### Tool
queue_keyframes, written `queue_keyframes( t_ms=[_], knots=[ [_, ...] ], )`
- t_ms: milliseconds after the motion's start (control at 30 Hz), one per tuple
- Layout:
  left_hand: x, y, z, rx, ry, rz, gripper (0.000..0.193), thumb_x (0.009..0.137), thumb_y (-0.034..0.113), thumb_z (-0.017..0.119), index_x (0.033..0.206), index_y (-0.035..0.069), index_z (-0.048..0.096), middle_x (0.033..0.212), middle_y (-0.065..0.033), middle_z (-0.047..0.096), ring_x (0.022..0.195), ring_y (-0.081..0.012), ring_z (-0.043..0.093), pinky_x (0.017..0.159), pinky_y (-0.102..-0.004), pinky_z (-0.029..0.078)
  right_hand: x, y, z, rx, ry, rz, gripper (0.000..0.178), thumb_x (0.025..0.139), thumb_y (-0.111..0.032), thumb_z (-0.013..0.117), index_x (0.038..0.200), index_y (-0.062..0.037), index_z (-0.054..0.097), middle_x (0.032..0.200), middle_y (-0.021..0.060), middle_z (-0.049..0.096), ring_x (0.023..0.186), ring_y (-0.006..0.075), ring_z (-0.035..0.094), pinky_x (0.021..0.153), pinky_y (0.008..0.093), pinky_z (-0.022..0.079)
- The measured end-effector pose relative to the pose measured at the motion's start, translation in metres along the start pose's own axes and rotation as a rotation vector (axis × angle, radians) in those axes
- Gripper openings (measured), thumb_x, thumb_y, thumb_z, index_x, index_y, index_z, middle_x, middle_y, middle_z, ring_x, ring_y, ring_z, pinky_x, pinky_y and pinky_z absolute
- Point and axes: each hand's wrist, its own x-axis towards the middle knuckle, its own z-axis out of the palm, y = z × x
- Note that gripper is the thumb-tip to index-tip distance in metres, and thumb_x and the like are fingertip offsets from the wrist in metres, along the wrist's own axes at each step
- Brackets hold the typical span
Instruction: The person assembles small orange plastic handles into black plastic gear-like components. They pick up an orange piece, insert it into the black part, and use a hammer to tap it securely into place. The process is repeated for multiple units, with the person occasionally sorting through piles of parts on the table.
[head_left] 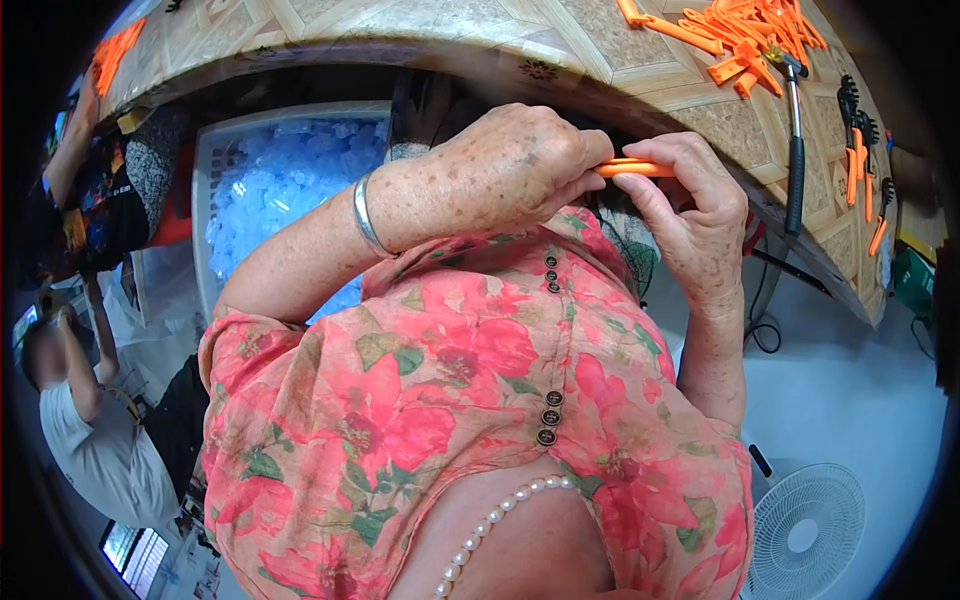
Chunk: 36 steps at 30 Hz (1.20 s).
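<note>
In front of my chest, near the table's edge, both hands grip a slim orange plastic handle (pixel 640 169). My left hand (pixel 530 160) is closed on its left end, with the fingertips pinched and partly hidden behind the knuckles. Thumb and fingers of my right hand (pixel 697 205) pinch the other end. A narrow gap runs along the handle's length. On the table beyond lies a loose pile of similar orange plastic pieces (pixel 765 38). To the right of my right hand is a hammer (pixel 795 150) with a black grip.
Black-headed brushes with orange handles (pixel 858 165) lie at the right of the patterned table (pixel 690 105). A crate (pixel 202 200) of bluish clear plastic stands under the table at left. A white fan (pixel 803 535) is at lower right. Other people (pixel 105 420) are at left.
</note>
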Motion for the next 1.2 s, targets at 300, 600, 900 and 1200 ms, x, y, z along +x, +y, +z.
queue_keyframes(
  t_ms=[300,600,900,1200],
  knots=[
    [0.003,-0.002,-0.005,0.208,-0.024,0.136,0.013,0.079,0.009,0.064,0.086,0.003,0.056,0.062,-0.0119,0.056,0.057,-0.0307,0.058,0.049,-0.039,0.045,0.007,0.006,0.001,-0.247,-0.096,-0.264,0.015,0.076,-0.016,0.071,0.087,-0.008,0.065,0.074,0.005,0.061,0.072,0.0232,0.061,0.062,0.0336,0.049],
    [0.011,-0.008,-0.011,0.208,0.102,0.075,0.014,0.082,0.013,0.064,0.088,0.002,0.057,0.069,-0.0127,0.06,0.059,-0.0269,0.061,0.052,-0.034,0.048,0.031,0.018,0.0,-0.472,0.094,-0.616,0.021,0.073,-0.013,0.068,0.093,-0.008,0.064,0.085,0.0031,0.064,0.081,0.021,0.062,0.076,0.0338,0.05],
    [0.008,-0.023,-0.044,-1.445,-0.264,-0.606,0.037,0.099,0.027,0.044,0.114,-0.005,0.054,0.092,-0.0183,0.067,0.067,-0.0166,0.068,0.055,-0.0205,0.053,0.065,0.03,-0.007,-0.514,0.211,-0.882,0.034,0.073,-0.016,0.061,0.106,-0.0123,0.068,0.102,0.0003,0.066,0.097,0.0182,0.061,0.088,0.0359,0.049],
    [0.001,-0.026,-0.007,-1.542,0.0,-0.64,0.025,0.096,0.017,0.047,0.111,-0.003,0.054,0.091,-0.0152,0.066,0.056,-0.0114,0.06,0.052,-0.0214,0.051,0.068,0.042,0.01,-0.469,0.018,-0.724,0.038,0.071,-0.011,0.062,0.109,-0.009,0.066,0.107,0.0017,0.061,0.097,0.0197,0.06,0.082,0.0311,0.051]
  ],
)
